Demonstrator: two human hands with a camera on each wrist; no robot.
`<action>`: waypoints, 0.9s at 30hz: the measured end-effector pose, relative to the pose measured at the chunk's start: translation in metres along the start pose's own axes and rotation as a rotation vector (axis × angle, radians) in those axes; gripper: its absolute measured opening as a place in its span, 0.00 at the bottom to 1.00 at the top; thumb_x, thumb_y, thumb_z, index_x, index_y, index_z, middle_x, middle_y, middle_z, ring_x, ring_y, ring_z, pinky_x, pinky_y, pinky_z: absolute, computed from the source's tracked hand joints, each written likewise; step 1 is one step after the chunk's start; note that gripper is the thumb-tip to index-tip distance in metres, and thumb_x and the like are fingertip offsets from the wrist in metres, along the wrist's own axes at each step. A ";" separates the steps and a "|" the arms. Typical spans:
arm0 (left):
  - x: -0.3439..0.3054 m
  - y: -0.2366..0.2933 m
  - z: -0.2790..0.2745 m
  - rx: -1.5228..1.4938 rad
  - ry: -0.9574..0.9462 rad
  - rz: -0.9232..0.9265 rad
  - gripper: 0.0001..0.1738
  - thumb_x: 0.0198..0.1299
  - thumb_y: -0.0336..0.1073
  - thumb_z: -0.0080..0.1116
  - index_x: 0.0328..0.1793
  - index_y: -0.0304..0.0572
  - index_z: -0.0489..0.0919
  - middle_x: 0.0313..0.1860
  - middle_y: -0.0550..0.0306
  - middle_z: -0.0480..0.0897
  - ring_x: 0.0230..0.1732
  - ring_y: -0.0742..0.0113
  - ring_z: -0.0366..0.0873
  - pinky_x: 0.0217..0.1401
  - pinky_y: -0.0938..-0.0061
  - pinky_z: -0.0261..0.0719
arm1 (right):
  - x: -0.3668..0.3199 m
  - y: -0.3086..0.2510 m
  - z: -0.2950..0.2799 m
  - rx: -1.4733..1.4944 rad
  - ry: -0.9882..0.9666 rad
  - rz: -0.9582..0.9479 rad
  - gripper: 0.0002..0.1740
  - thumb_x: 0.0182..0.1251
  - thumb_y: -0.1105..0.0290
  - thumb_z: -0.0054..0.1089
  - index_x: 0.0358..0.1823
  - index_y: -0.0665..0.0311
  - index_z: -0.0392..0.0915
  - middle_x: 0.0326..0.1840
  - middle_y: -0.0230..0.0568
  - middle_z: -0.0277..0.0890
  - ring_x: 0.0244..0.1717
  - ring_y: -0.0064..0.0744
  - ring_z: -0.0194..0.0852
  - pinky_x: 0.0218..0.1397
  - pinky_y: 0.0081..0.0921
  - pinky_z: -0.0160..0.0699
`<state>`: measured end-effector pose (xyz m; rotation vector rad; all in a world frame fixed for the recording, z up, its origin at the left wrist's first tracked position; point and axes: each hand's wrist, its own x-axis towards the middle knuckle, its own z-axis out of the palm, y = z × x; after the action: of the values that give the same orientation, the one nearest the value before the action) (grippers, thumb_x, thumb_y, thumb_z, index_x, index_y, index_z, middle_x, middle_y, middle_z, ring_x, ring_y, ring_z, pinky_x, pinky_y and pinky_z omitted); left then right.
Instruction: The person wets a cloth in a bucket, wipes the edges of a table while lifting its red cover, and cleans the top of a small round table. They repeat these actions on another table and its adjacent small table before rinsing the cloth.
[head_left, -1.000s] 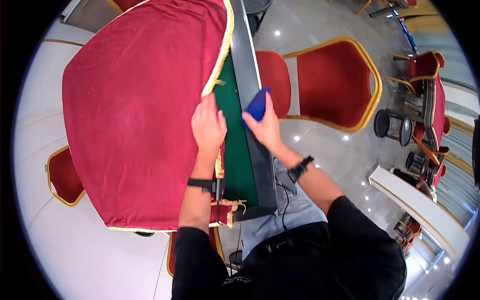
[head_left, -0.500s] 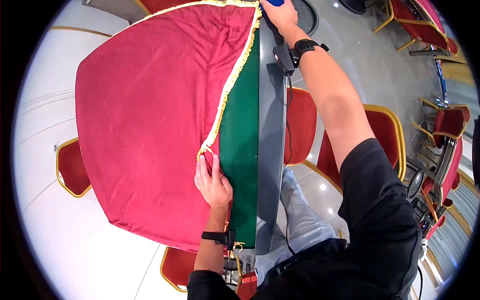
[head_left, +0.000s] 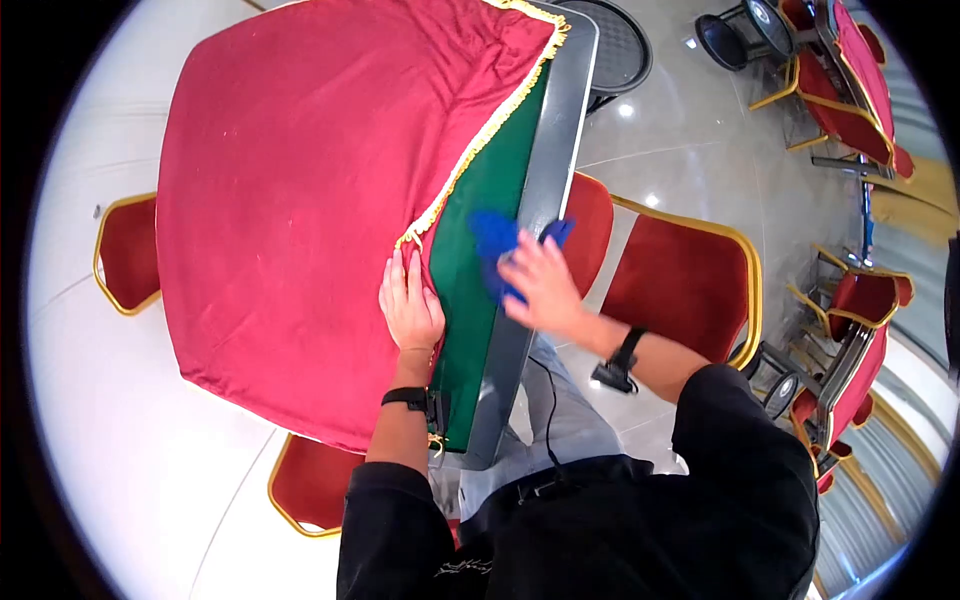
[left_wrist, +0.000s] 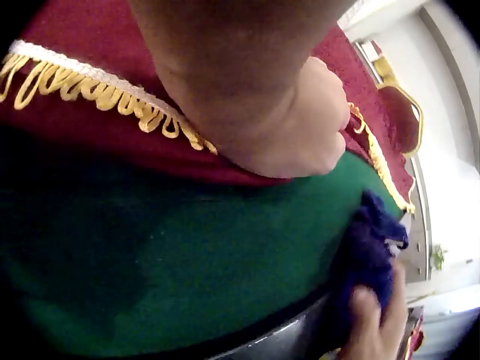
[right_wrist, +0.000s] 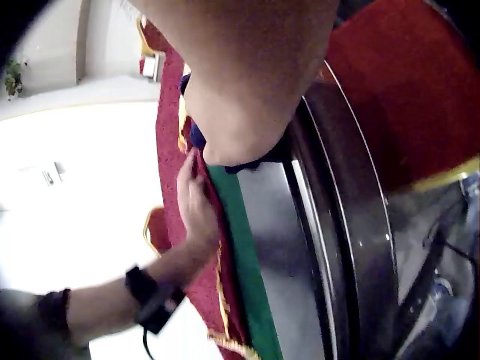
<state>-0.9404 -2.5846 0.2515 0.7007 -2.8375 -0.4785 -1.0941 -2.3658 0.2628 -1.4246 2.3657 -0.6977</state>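
Observation:
A dark red tablecloth [head_left: 290, 200] with yellow looped fringe lies over a table, folded back from its near side. Along the fold, a strip of green tabletop [head_left: 460, 350] and the dark grey rim [head_left: 556, 135] show. My left hand [head_left: 410, 308] rests flat on the red cloth beside the fold, fingers straight. My right hand [head_left: 545, 285], blurred, holds a blue cloth [head_left: 492, 240] over the green strip and rim. In the left wrist view the blue cloth [left_wrist: 364, 251] is bunched under the right hand's thumb and fingers.
A red chair with a gold frame [head_left: 690, 275] stands close by the table's right side. Another red chair [head_left: 130, 250] is on the left. A round black tray stand [head_left: 610, 45] stands beyond the far corner. More chairs and covered tables are at the right.
My right hand went out to the table's far corner with the blue cloth, then came back along the rim towards me. My left hand has stayed on the red cloth near the fold.

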 end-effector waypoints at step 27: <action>0.000 0.004 0.001 0.079 -0.034 -0.056 0.40 0.58 0.33 0.54 0.81 0.42 0.69 0.82 0.41 0.66 0.81 0.41 0.64 0.79 0.47 0.62 | -0.065 -0.048 0.084 0.756 0.438 0.762 0.48 0.81 0.64 0.55 0.89 0.63 0.31 0.73 0.49 0.67 0.66 0.42 0.72 0.72 0.37 0.71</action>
<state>-0.9424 -2.5814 0.2516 0.7960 -2.8893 -0.3925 -0.9877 -2.3488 0.2179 -0.0438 2.2426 -1.5129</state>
